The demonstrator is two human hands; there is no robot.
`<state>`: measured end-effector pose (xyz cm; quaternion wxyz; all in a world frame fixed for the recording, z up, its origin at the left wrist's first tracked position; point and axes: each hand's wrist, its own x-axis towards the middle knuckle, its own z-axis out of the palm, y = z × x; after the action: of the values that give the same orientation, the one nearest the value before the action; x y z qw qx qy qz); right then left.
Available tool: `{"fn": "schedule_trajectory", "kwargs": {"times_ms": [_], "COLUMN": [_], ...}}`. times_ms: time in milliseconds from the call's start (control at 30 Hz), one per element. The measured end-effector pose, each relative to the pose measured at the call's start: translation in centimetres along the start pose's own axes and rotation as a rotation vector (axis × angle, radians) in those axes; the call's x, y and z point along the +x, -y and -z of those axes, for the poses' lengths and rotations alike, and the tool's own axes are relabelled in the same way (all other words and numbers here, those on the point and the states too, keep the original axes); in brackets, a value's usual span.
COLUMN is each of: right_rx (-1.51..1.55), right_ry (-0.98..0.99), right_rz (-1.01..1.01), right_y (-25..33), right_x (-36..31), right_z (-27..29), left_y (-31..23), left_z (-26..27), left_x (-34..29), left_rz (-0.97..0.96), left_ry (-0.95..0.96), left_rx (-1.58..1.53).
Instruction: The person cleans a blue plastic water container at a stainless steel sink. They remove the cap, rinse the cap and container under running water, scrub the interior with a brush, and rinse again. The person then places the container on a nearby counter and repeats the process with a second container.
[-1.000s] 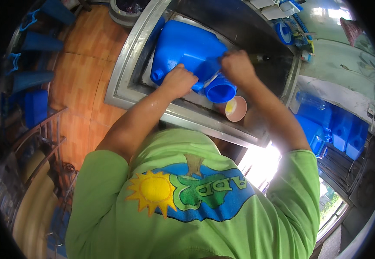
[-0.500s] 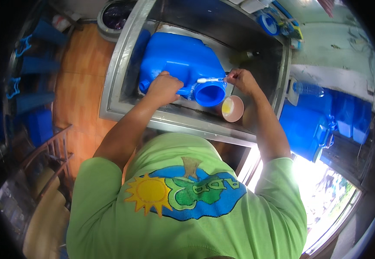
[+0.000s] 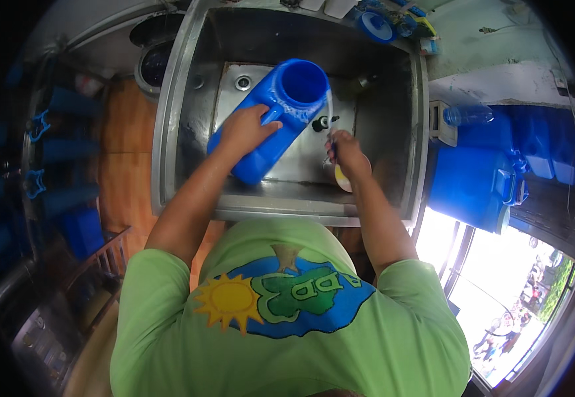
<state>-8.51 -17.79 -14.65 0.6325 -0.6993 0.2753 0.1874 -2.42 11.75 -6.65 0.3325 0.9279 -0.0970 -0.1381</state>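
A blue plastic water jug (image 3: 271,153) leans inside the steel sink (image 3: 304,169), its wide round mouth tipped up toward the far side. White suds ring the jug's neck. My left hand (image 3: 244,131) is closed round the jug's handle. In my right hand (image 3: 347,153) is a slim white brush (image 3: 330,109), its head against the right side of the soapy mouth rim. Partly hidden under my right hand, a pale pink cup (image 3: 344,180) with something yellow in it stands near the sink's front wall.
A dark bottle (image 3: 320,124) lies on the sink floor near the drain (image 3: 242,83). Behind the sink's far right corner is a blue lid (image 3: 377,26). More blue jugs (image 3: 469,188) and a clear bottle (image 3: 469,116) stand at right. A bin (image 3: 153,66) is at left.
The jug has turned from lying sideways with its mouth toward me to standing tilted, mouth up and away. My left hand stays on its handle. My right hand has shifted toward me with the brush.
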Motion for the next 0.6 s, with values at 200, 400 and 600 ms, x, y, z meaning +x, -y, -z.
{"fn": "schedule_trajectory", "kwargs": {"times_ms": [200, 400, 600], "right_rx": [-0.455, -0.782, -0.970], "right_ry": [-0.252, -0.222, -0.177], "right_rz": [0.478, 0.560, 0.670], "right_y": [1.9, 5.5, 9.2], "right_x": [-2.5, -0.7, -1.2], "right_z": [-3.9, -3.6, -7.7], "left_y": [0.5, 1.1, 0.5], "left_z": [-2.1, -2.4, -2.8], "left_x": [-1.2, -0.4, -0.2], "left_rz": [0.139, 0.187, 0.135], "left_ry": [-0.044, -0.132, -0.120], "left_rx": [-0.202, -0.262, -0.230]}}
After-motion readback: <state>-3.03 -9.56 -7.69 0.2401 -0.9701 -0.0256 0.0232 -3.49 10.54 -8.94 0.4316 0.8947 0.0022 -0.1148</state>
